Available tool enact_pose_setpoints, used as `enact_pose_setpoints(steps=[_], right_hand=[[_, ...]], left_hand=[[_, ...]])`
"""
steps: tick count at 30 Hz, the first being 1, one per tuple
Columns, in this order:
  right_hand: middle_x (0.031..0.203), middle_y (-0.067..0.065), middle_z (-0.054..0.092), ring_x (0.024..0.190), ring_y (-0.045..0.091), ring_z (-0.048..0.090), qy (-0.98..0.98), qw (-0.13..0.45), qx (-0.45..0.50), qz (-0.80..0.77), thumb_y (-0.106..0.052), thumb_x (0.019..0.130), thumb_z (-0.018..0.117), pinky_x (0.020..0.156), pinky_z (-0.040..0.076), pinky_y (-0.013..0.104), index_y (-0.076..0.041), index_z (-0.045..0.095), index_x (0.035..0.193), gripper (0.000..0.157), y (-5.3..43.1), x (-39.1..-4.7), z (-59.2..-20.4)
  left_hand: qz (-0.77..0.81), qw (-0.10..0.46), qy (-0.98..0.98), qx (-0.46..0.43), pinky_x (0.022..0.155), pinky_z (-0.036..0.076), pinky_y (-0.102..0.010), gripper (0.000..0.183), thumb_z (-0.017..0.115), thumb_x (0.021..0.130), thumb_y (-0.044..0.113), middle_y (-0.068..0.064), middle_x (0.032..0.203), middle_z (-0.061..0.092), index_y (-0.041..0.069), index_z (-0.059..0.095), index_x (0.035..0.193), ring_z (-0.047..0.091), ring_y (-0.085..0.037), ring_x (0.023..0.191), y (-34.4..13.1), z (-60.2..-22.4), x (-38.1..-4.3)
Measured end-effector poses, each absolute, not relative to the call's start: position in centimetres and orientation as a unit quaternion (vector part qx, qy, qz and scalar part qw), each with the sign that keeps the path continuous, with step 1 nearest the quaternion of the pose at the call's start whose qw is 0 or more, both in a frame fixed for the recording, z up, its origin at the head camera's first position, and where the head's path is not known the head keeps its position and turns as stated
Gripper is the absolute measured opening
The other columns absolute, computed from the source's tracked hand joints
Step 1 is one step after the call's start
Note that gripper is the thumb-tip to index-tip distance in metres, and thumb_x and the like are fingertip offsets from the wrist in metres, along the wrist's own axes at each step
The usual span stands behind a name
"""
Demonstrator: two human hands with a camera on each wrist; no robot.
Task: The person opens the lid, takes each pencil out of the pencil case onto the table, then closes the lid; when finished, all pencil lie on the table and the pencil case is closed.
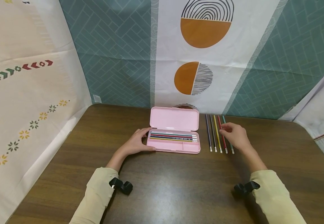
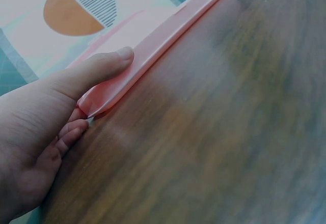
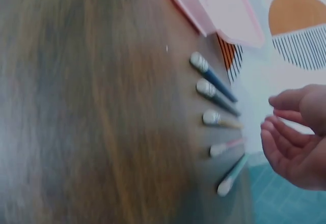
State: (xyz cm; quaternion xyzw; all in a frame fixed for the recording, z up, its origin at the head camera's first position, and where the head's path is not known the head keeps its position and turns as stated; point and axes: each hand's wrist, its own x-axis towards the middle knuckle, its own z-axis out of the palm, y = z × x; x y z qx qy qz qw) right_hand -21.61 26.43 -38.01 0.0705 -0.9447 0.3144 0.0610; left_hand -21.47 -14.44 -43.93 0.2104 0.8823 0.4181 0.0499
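Note:
An open pink pencil case (image 1: 166, 145) lies on the table with its lid (image 1: 174, 119) tipped back. Several pencils (image 1: 173, 136) lie side by side in its rear compartment. My left hand (image 1: 135, 143) grips the case's left end, thumb on the front edge, as the left wrist view also shows. Right of the case lies a row of loose pencils: dark blue (image 1: 208, 133), dark grey (image 1: 213, 133), yellow (image 1: 217, 133), red (image 1: 224, 143) and teal (image 1: 231, 146). My right hand (image 1: 236, 135) hovers over the red and teal pencils, fingers loosely bent, nothing between them in the right wrist view.
The brown wooden table (image 1: 162, 186) reaches back to a patterned cloth (image 1: 117, 62) hanging behind it. Another printed cloth (image 1: 24, 109) hangs along the left side. A black wrist strap (image 1: 121, 185) sits on the left sleeve, and a similar strap (image 1: 246, 187) on the right.

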Motion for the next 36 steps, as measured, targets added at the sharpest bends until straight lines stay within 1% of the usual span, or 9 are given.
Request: enact_pose_setpoints(steps=[3, 6, 13, 18, 21, 24, 30, 36], right_hand=[[0.103, 0.024, 0.067, 0.093, 0.039, 0.063, -0.940, 0.058, 0.111, 0.317, -0.006, 0.091, 0.064, 0.074, 0.049, 0.046, 0.010, 0.063, 0.113, 0.027, 25.2, -21.9, -37.8], [0.101, 0.022, 0.068, 0.092, 0.037, 0.063, -0.938, 0.051, 0.142, 0.313, -0.005, 0.091, 0.065, 0.073, 0.050, 0.045, 0.008, 0.065, 0.112, 0.025, 23.9, -22.1, -37.6], [0.102, 0.018, 0.069, 0.092, 0.032, 0.064, -0.932, 0.019, 0.192, 0.306, -0.002, 0.090, 0.065, 0.076, 0.051, 0.045, 0.005, 0.069, 0.110, 0.022, 21.0, -22.6, -37.7], [0.104, 0.018, 0.069, 0.094, 0.031, 0.066, -0.926, -0.024, 0.210, 0.312, -0.002, 0.089, 0.066, 0.080, 0.052, 0.044, 0.005, 0.069, 0.111, 0.023, 18.8, -22.8, -37.9], [0.105, 0.016, 0.070, 0.094, 0.029, 0.066, -0.923, -0.055, 0.208, 0.318, -0.003, 0.089, 0.066, 0.081, 0.052, 0.042, 0.003, 0.069, 0.112, 0.024, 17.6, -22.9, -38.2], [0.106, 0.015, 0.070, 0.094, 0.026, 0.066, -0.920, -0.070, 0.210, 0.324, -0.003, 0.089, 0.067, 0.082, 0.052, 0.041, 0.002, 0.070, 0.113, 0.025, 16.7, -22.9, -38.6], [0.108, 0.014, 0.069, 0.093, 0.024, 0.064, -0.915, -0.060, 0.233, 0.323, -0.003, 0.088, 0.068, 0.085, 0.050, 0.042, 0.001, 0.070, 0.114, 0.026, 15.4, -23.0, -39.2], [0.108, 0.015, 0.069, 0.102, 0.029, 0.064, -0.921, -0.027, 0.261, 0.288, -0.003, 0.086, 0.070, 0.089, 0.047, 0.044, 0.001, 0.072, 0.112, 0.026, 14.6, -23.2, -40.0]], left_hand=[[0.419, 0.049, 0.881, 0.213, 0.086, 0.039, -0.041, 0.092, 0.086, 0.071, 0.034, -0.012, 0.127, 0.053, 0.003, 0.041, 0.145, 0.044, -0.025, 0.106, -14.5, -43.9, -21.4], [0.420, 0.050, 0.880, 0.214, 0.086, 0.039, -0.042, 0.092, 0.085, 0.071, 0.034, -0.013, 0.128, 0.052, 0.003, 0.041, 0.145, 0.044, -0.025, 0.106, -14.5, -43.9, -21.4], [0.423, 0.054, 0.881, 0.207, 0.086, 0.039, -0.041, 0.092, 0.085, 0.071, 0.034, -0.012, 0.125, 0.053, 0.004, 0.041, 0.146, 0.044, -0.024, 0.105, -14.4, -44.0, -21.4], [0.420, 0.050, 0.882, 0.207, 0.087, 0.039, -0.041, 0.093, 0.086, 0.070, 0.034, -0.013, 0.125, 0.053, 0.003, 0.041, 0.145, 0.044, -0.024, 0.105, -14.4, -44.1, -21.5], [0.420, 0.047, 0.882, 0.208, 0.088, 0.040, -0.042, 0.093, 0.087, 0.069, 0.033, -0.013, 0.128, 0.053, 0.003, 0.041, 0.145, 0.044, -0.025, 0.106, -14.3, -44.1, -21.5], [0.422, 0.047, 0.882, 0.206, 0.088, 0.040, -0.042, 0.093, 0.087, 0.070, 0.033, -0.013, 0.129, 0.053, 0.003, 0.042, 0.145, 0.044, -0.025, 0.107, -14.3, -44.0, -21.5], [0.424, 0.048, 0.880, 0.208, 0.088, 0.039, -0.042, 0.092, 0.086, 0.070, 0.032, -0.013, 0.128, 0.053, 0.003, 0.042, 0.145, 0.044, -0.025, 0.107, -14.3, -44.0, -21.5], [0.419, 0.046, 0.882, 0.212, 0.088, 0.039, -0.042, 0.091, 0.086, 0.070, 0.032, -0.013, 0.129, 0.053, 0.003, 0.042, 0.145, 0.044, -0.024, 0.107, -14.4, -44.1, -21.6]])
